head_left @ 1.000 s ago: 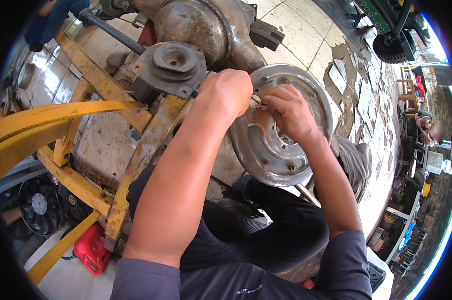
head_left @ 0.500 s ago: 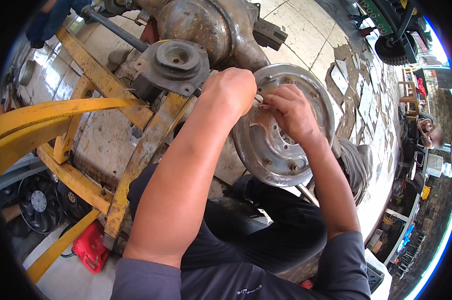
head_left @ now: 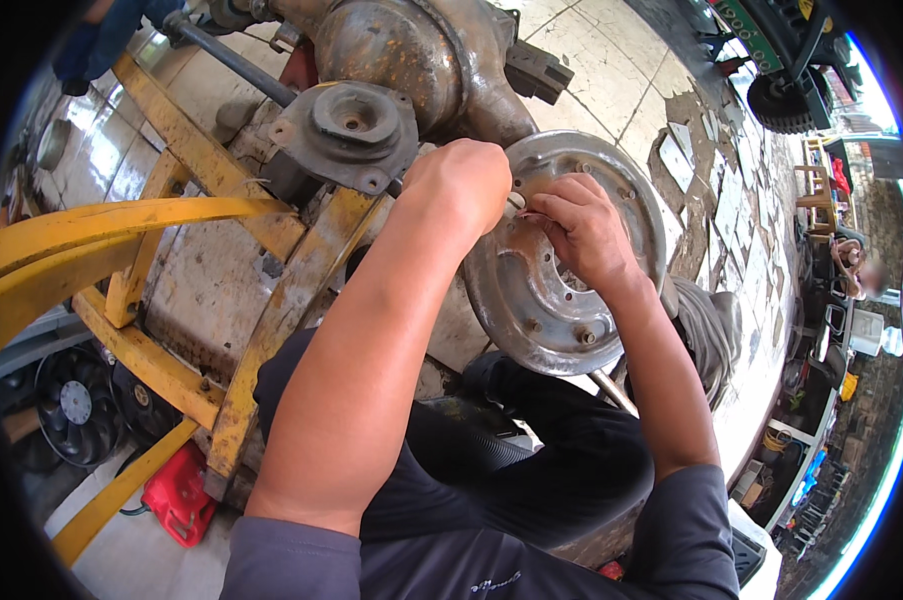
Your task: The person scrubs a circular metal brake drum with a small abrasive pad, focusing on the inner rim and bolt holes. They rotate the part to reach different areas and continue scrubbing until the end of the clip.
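Note:
My left hand [head_left: 461, 183] is closed in a fist above the left rim of a round metal brake backing plate [head_left: 626, 270]. A small shiny metal end [head_left: 516, 200] shows by its fingers; the rest is hidden by the fist. My right hand [head_left: 586, 230] is in front of the plate, its thumb and fingertips pinched together beside that shiny end. What lies in the pinch is too small to name. The plate stands tilted, with holes and bolts on its face. Left of my fist, a dark mount with a round cup [head_left: 353, 112] sits by the yellow frame.
A rusty axle housing [head_left: 396, 60] lies beyond my hands. Yellow steel frame bars [head_left: 161, 215] stand at the left, above a red container [head_left: 181, 495] and black fans [head_left: 76, 400]. Broken tiles [head_left: 736, 205] cover part of the floor at right. Shelves with tools line the far right.
Both hands stay at almost the same spot. The right fingertips have shifted very slightly, and the pinch stays closed beside the small metal end.

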`<state>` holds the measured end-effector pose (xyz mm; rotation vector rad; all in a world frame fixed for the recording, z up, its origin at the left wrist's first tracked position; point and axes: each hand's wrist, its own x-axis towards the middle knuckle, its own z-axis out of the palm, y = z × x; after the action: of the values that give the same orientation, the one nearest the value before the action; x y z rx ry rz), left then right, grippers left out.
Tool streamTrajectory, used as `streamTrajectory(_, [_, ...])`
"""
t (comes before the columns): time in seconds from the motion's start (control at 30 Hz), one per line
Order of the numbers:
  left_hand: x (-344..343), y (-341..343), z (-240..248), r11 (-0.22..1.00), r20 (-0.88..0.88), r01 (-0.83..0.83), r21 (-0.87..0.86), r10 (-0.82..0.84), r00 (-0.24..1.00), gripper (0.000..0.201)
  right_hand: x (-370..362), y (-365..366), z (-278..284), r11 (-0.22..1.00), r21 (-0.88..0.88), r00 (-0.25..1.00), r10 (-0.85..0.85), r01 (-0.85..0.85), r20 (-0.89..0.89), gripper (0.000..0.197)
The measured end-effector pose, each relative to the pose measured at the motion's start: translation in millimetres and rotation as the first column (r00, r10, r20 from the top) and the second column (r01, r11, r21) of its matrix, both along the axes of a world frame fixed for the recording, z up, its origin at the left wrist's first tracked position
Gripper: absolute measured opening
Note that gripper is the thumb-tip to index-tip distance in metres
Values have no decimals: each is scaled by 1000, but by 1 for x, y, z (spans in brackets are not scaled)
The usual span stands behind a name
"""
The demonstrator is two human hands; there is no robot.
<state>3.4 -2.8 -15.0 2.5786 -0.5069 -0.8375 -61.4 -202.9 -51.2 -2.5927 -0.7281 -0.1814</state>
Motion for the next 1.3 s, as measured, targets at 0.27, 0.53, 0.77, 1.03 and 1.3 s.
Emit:
streamTrajectory(0.27, [1, 1, 4, 1000, -8, -1, 5, 1, 1000, 17, 2, 2, 1, 1000, -5, 999, 23, -23, 31, 23])
streamTrajectory(0.53, [-1, 1, 5, 1000, -18, -18, -3, 18, 1000, 17, 4, -4, -1, 998, 16, 998, 56, -57, 41, 19])
streamTrajectory(0.77, [0, 5, 12, 1000, -22, -29, 6, 29, 999, 17, 5, -2, 0, 1000, -14, 997, 11, -10, 75, 19])
streamTrajectory(1.03, [-1, 3, 12, 1000, -45, -8, 15, 9, 999, 18, 5, -8, -2, 1000, 15, 993, 11, -13, 119, 17])
streamTrajectory(1.3, [0, 1, 7, 1000, -23, -10, 14, 11, 1000, 17, 5, -7, 0, 999, -26, 995, -43, 45, 92, 18])
